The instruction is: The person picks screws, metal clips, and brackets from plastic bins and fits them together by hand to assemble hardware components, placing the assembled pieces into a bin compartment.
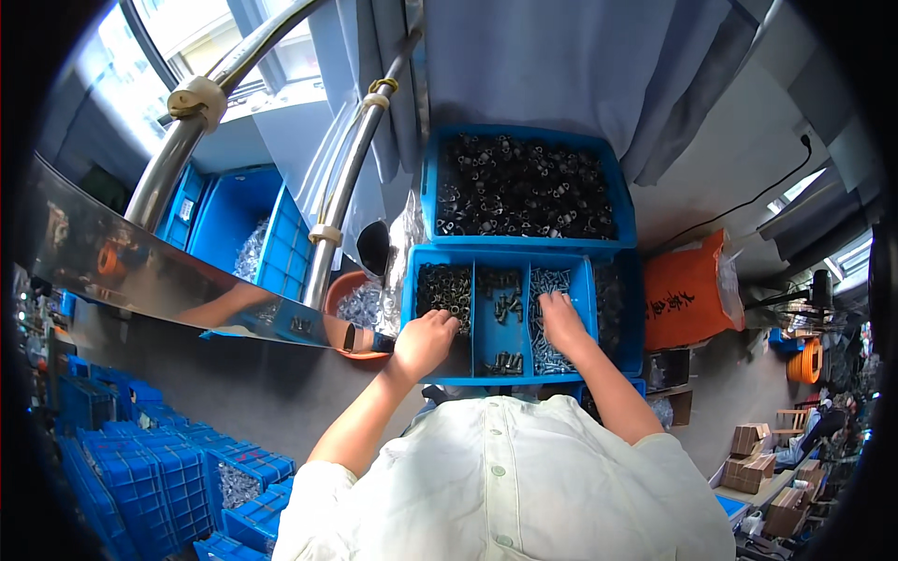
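A blue divided tray [472,327] lies in front of me. My left hand [427,343] is over its left compartment, fingers curled together at the edge of a heap of small dark metal rings or nuts [442,283]. Whatever is between those fingers is hidden. In the right compartment, my right hand [561,323] has its fingertips pinched down among silver screws [552,280]; any piece in them is too small to make out. Small dark parts [498,279] and loose screw-like pieces [508,307] lie in the middle compartment, with another little cluster [505,363] at its near end.
Behind the tray stands a blue crate [432,187] of black clip-like parts [524,187]. A reddish bowl [346,280] of clear pieces is to the left, below a metal pole [348,154]. An orange sack [687,294] stands right. Stacked blue crates [140,477] fill the lower left.
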A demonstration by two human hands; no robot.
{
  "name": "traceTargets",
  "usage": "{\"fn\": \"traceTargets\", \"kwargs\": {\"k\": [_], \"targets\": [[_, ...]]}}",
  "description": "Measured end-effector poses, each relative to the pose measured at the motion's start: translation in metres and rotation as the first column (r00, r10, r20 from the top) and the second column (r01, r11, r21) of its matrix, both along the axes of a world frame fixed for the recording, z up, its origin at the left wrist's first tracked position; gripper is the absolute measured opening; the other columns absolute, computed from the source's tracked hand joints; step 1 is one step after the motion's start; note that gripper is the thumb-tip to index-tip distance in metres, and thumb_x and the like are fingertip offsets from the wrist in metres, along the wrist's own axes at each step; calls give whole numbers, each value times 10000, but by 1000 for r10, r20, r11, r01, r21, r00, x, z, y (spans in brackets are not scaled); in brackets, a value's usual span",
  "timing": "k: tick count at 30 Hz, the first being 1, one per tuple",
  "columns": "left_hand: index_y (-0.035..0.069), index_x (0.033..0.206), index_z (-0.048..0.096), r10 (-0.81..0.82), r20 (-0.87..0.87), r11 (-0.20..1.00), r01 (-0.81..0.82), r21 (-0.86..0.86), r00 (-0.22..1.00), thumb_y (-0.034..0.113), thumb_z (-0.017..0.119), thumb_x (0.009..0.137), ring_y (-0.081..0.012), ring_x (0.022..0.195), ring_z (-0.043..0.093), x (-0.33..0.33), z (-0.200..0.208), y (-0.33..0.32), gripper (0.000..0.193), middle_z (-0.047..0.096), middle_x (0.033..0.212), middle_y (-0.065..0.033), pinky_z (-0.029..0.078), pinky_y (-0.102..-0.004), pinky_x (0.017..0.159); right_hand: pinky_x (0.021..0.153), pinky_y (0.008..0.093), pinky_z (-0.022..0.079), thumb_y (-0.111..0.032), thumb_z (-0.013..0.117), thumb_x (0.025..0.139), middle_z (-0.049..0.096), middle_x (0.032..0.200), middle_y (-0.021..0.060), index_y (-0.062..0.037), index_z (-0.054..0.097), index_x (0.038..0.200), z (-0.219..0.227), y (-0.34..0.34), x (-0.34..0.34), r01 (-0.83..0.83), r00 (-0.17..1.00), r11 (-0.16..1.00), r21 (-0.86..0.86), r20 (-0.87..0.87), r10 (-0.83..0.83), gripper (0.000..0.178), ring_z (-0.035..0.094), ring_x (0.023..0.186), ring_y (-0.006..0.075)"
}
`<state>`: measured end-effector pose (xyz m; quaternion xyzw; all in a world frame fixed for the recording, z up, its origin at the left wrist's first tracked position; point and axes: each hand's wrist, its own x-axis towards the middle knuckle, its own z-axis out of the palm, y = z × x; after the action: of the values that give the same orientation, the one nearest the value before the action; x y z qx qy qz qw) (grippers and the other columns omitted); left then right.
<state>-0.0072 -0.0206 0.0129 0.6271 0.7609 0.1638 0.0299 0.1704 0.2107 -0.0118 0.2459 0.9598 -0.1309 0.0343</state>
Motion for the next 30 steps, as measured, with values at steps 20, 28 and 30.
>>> {"fn": "traceTargets", "kwargs": {"k": [20,28,30], "targets": [[-22,888,572,16,601,880,-297,371,799,35,628,822,-83,648,586,-5,7,3,103,630,736,-53,443,-215,560,658,417,523,-80,572,815,624,900,238,44,599,944,-11,1,8,-71,955,993,-90,-293,42,181,621,762,383],[14,802,582,-139,986,897,-434,85,-94,62,570,822,-92,564,509,-16,14,11,53,601,725,-36,379,-209,498,557,407,475,-121,534,798,604,792,160,-4,558,795,-4,17,3,66,978,733,-677,-103,-183,120,574,625,303],[24,789,587,-67,986,931,-366,7,-152,78,557,818,-102,571,511,-13,20,25,68,598,740,-40,375,-220,496,516,350,436,-180,562,798,569,683,82,-28,545,758,9,28,10,34,870,-169,-985,112,-480,158,505,534,223]]}}
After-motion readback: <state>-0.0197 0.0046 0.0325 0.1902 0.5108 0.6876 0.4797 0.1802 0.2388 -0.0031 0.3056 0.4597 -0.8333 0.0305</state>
